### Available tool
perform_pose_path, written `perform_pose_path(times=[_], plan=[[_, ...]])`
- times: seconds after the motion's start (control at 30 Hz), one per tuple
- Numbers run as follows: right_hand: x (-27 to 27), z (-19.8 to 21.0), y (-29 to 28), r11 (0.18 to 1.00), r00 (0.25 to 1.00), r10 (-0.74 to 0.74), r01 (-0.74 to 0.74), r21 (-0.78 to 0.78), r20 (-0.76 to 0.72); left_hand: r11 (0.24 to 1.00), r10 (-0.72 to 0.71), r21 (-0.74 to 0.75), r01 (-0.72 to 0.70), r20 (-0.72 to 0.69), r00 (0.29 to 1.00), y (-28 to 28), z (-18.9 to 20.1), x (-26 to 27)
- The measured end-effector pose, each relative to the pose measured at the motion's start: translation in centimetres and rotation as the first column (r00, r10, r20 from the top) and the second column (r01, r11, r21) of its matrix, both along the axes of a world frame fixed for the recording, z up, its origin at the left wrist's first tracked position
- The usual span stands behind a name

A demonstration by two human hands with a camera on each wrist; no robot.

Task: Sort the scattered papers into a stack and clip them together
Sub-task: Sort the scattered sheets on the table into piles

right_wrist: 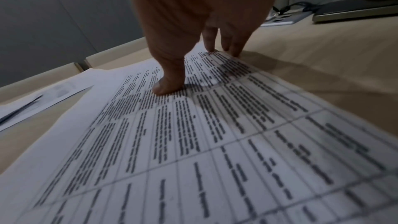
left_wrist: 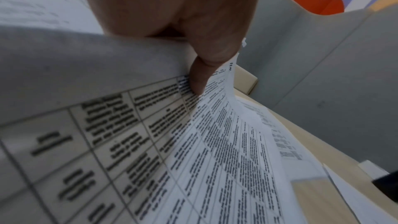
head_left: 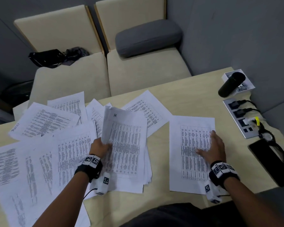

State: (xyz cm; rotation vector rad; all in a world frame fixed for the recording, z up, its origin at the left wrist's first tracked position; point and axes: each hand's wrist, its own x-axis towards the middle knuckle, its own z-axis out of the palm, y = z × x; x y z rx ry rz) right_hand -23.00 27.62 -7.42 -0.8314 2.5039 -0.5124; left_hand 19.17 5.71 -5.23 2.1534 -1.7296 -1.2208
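Printed white papers (head_left: 44, 145) lie scattered over the left and middle of the table. My left hand (head_left: 100, 147) pinches the left edge of one table-printed sheet (head_left: 121, 128) and curls it up off the pile; the left wrist view shows the thumb (left_wrist: 200, 77) pressed on that sheet (left_wrist: 150, 142). A separate sheet (head_left: 188, 154) lies flat to the right. My right hand (head_left: 211, 148) rests on it with straight, spread fingers; its fingertips (right_wrist: 170, 86) press the paper (right_wrist: 193, 159) in the right wrist view. No clip is plainly visible.
At the table's right edge sit a small white box (head_left: 246, 82) with a black cylinder (head_left: 231, 84) leaning across it, a power strip (head_left: 241, 118) with cables, and a black flat device (head_left: 269, 161). Beige sofa seats (head_left: 138, 71) stand behind the table (head_left: 187, 89).
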Motion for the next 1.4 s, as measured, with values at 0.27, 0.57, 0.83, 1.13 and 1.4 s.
perform_pose_path(times=[0.27,0.57,0.83,1.13,1.4], plan=[[0.3,4.0,-3.2,0.987,0.909,-0.109,0.146,-0.062,0.403,0.997,-0.078,0.018,0.078,-0.006,0.997,2.3,0.4,-3.5],[-0.7,13.0,-6.8,0.809,0.627,0.257,0.276,-0.518,0.736,0.994,-0.015,0.104,0.015,-0.003,1.0,1.7,0.1,-1.1],[9.8,4.2,-10.1,0.991,0.875,0.082,-0.021,-0.131,0.478,0.972,0.151,0.221,-0.081,-0.32,0.935,4.3,1.1,-4.0],[14.0,2.3,-14.2,0.765,0.762,0.644,-0.64,0.073,-0.063,0.991,0.105,0.085,-0.1,-0.051,0.993,4.4,-1.6,1.3],[6.2,0.1,-11.8,0.582,0.584,0.811,-0.794,0.176,-0.046,0.932,0.357,-0.072,-0.357,0.001,0.934,0.7,1.3,11.3]])
